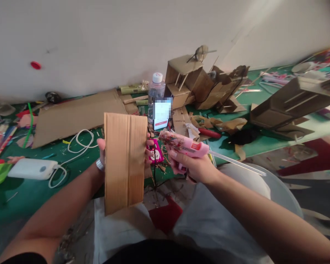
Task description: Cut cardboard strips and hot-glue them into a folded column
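Observation:
My left hand (102, 148) grips a folded rectangle of brown cardboard (124, 161), held upright in front of me; its fingers wrap round the far edge. My right hand (191, 167) is closed round a pink hot glue gun (185, 145). The gun's nozzle points left at the cardboard's right edge, and a clear glue stick (236, 163) sticks out behind it. A black cord hangs below the nozzle. A small pink object (154, 154) lies on the floor behind the cardboard.
On the green mat (30, 194) lie a flat cardboard sheet (77, 115), a white power bank (31, 168) with a white cable, a water bottle (156, 91), cardboard models (198, 82), red-handled pliers (209, 132), scraps, and a larger cardboard structure (294, 101) at the right.

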{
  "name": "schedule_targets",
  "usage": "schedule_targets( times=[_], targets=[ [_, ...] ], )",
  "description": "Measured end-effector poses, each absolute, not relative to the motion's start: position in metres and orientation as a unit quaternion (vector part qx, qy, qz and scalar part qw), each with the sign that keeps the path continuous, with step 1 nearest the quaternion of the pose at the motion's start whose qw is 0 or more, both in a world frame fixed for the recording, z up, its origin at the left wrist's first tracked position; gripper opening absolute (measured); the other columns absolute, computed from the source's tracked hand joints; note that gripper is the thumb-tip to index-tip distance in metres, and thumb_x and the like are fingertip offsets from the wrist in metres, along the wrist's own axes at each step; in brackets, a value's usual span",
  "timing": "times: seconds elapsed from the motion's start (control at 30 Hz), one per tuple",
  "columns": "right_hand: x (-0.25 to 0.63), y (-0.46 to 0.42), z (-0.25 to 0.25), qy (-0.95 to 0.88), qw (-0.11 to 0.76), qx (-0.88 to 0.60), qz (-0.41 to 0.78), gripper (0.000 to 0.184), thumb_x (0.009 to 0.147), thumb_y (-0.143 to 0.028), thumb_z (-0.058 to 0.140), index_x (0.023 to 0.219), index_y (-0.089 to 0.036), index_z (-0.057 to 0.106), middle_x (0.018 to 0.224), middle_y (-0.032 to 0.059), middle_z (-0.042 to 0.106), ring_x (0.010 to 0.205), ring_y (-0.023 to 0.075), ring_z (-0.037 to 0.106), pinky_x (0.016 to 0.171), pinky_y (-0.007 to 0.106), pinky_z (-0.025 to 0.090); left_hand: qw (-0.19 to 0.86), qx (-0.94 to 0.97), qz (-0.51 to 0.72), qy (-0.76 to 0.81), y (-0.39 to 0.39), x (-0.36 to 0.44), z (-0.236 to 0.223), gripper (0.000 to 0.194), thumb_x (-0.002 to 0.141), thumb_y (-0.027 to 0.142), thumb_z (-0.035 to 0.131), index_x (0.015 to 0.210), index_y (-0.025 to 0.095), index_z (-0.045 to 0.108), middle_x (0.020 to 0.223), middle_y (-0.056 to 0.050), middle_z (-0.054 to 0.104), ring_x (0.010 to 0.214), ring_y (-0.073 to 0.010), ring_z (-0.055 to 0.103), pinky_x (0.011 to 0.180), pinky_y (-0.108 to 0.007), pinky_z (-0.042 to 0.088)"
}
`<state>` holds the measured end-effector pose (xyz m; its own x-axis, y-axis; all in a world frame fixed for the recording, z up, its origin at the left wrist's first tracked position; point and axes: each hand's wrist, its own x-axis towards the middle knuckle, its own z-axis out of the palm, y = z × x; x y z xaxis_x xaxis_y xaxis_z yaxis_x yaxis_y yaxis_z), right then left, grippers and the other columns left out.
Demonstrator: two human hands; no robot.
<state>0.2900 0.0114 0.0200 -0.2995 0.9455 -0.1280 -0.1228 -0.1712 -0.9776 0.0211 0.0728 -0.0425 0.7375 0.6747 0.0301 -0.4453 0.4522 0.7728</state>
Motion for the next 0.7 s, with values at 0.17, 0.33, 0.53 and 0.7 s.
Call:
schedule_targets(
  times=[0.17, 0.33, 0.53, 0.7],
  targets=[
    [0.298, 0.024, 0.017, -0.512, 0.461, -0.412, 0.595, 0.055, 0.084, -0.045, 0.083, 0.132, -0.023, 0.068, 0.071, -0.0017, 0.065, 0.057, 0.0124, 0.057, 0.045, 0.022, 0.042, 0.795, 0.414, 0.419, 0.144, 0.063, 0.025, -0.002, 0.124, 0.076, 0.1, 0.025, 0.16, 0.01, 0.033, 0.167, -0.022, 0.032, 0.145, -0.0478, 0.039, 0.11, -0.059, 0.042],
    [0.296, 0.019, 0.022, -0.469, 0.536, -0.348, 0.61, 0.061, 0.077, -0.051, 0.086, 0.127, -0.024, 0.064, 0.084, -0.0007, 0.067, 0.061, 0.013, 0.061, 0.049, 0.026, 0.044, 0.738, 0.396, 0.516, 0.178, -0.008, 0.009, 0.008, 0.114, 0.081, 0.096, 0.031, 0.16, 0.013, 0.036, 0.163, -0.015, 0.044, 0.149, -0.0446, 0.037, 0.108, -0.053, 0.048],
    [0.298, 0.004, 0.029, -0.455, 0.548, -0.319, 0.625, 0.057, 0.079, -0.055, 0.082, 0.124, -0.028, 0.059, 0.084, -0.0038, 0.065, 0.05, 0.0085, 0.056, 0.044, 0.024, 0.038, 0.693, 0.296, 0.634, 0.175, -0.14, -0.009, -0.038, 0.106, 0.081, 0.093, 0.041, 0.166, 0.032, 0.023, 0.162, -0.009, 0.052, 0.137, -0.037, 0.059, 0.112, -0.055, 0.051],
    [0.307, 0.007, 0.016, -0.434, 0.484, -0.395, 0.649, 0.037, 0.077, -0.038, 0.083, 0.101, -0.02, 0.061, 0.059, -0.0064, 0.054, 0.042, 0.009, 0.047, 0.038, 0.021, 0.021, 0.66, 0.295, 0.667, 0.179, -0.2, -0.034, -0.05, 0.128, 0.069, 0.087, 0.066, 0.169, 0.03, 0.009, 0.159, -0.013, 0.054, 0.134, -0.0411, 0.062, 0.11, -0.062, 0.052]
  ],
)
